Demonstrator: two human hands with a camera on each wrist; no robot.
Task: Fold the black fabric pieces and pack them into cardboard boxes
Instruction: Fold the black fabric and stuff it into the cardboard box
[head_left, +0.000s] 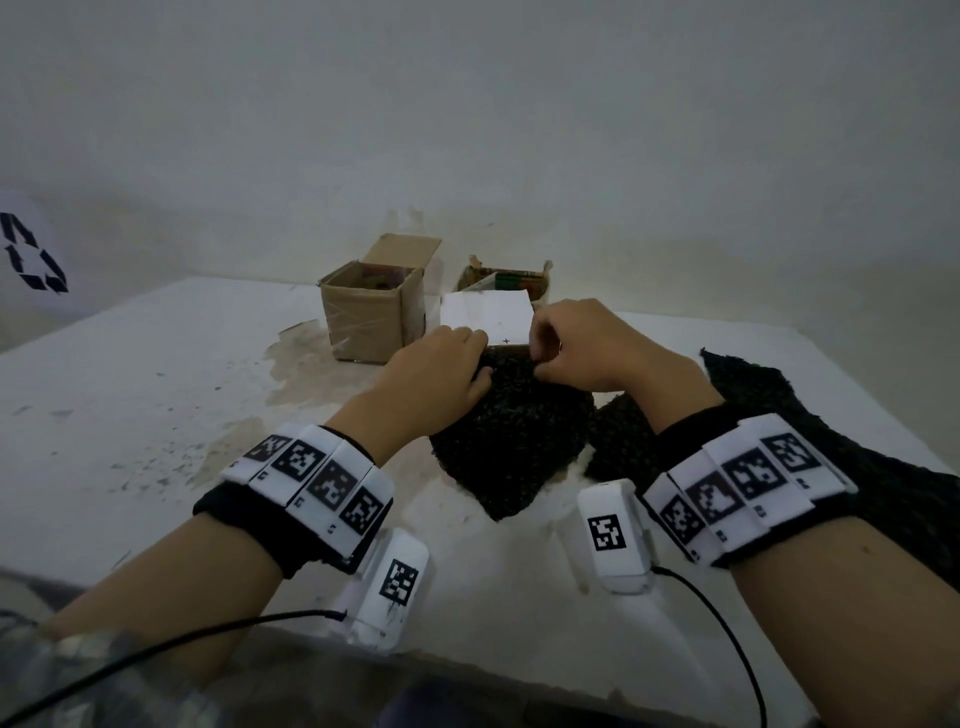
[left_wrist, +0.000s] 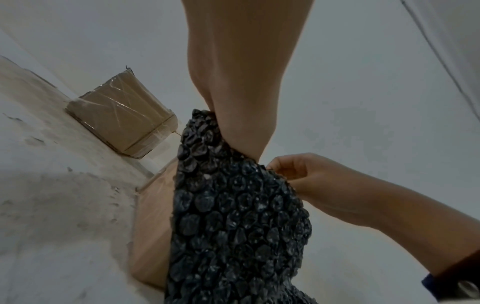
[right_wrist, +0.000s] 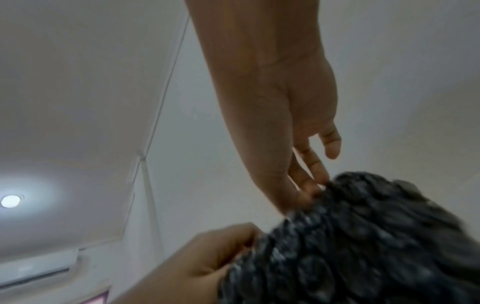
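A black, bubbly fabric piece hangs bunched over the table, its lower end on the tabletop. My left hand grips its top left edge. My right hand pinches the top right edge between thumb and fingers. In the left wrist view my left hand clutches the fabric piece, with my right hand pinching beside it. In the right wrist view my right hand nips the fabric piece, little finger free. Just behind the hands stands a cardboard box with a white flap.
An open taped cardboard box stands back left and another box sits behind the white flap. More black fabric lies spread on the right of the stained white table. A wall runs close behind the boxes.
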